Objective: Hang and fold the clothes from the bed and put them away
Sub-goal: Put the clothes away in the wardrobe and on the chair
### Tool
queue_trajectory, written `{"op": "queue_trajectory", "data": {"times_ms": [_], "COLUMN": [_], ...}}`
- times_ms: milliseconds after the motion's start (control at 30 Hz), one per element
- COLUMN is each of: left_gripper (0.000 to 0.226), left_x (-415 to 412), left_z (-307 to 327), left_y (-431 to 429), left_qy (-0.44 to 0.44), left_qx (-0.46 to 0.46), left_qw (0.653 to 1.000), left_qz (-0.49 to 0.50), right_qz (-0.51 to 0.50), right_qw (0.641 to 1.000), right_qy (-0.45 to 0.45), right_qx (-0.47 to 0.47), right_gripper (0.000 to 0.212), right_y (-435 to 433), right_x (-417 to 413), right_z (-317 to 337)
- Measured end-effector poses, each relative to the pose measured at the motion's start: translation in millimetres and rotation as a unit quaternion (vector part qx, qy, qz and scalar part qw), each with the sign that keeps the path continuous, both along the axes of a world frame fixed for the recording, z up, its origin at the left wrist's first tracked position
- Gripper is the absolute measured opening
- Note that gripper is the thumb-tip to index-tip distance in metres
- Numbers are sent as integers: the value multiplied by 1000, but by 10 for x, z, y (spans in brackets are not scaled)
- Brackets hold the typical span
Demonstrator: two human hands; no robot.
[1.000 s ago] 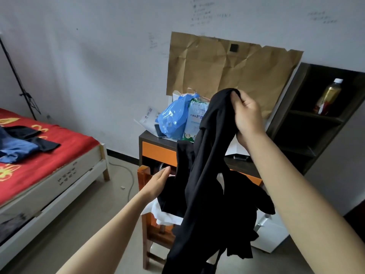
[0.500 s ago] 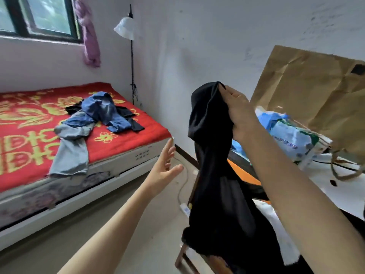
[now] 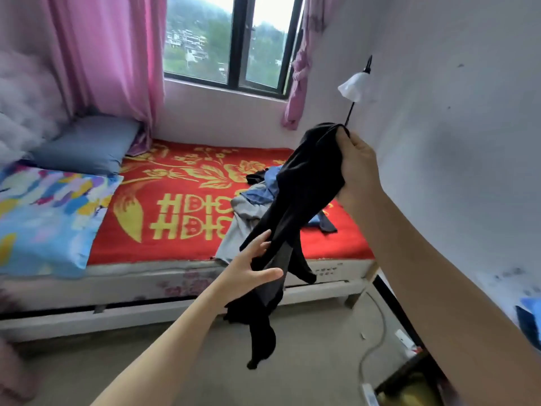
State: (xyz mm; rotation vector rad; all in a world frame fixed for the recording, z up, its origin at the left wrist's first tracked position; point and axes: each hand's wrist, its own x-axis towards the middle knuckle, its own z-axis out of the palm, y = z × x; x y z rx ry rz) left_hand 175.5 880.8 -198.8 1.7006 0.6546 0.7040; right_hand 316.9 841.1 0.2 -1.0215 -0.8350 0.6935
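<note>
On the left, the bed (image 3: 175,206) under its red cover carries a heap of blue and grey clothes (image 3: 248,197) near its right end, not yet sorted. In front of it the left hand (image 3: 248,273) is spread, fingers straight, against the lower part of a black garment (image 3: 304,186), likely steadying it for folding. The garment hangs in the air before the bed; what kind it is I cannot tell. Further right, the right hand (image 3: 357,171) pinches its bunched top, held high so the cloth drapes.
</note>
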Motion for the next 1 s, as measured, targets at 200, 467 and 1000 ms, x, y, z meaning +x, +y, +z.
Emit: {"op": "queue_trajectory", "data": {"times_ms": [200, 467, 1000], "left_gripper": [77, 83, 14], "left_x": [-464, -935, -1465], "left_z": [-258, -604, -1014], "left_y": [901, 1579, 3010], "left_qy": [111, 121, 33], "left_qx": [28, 62, -154], "left_qw": [988, 957, 939], "left_qz": [104, 257, 306], "right_qz": [-27, -7, -45], "right_qw": [999, 997, 992], "right_qy": [38, 69, 104], "right_qx": [0, -16, -60], "right_gripper": [18, 21, 23], "right_y": [935, 1866, 4287], "right_x": [-447, -870, -365], "right_z": [-85, -469, -1099]}}
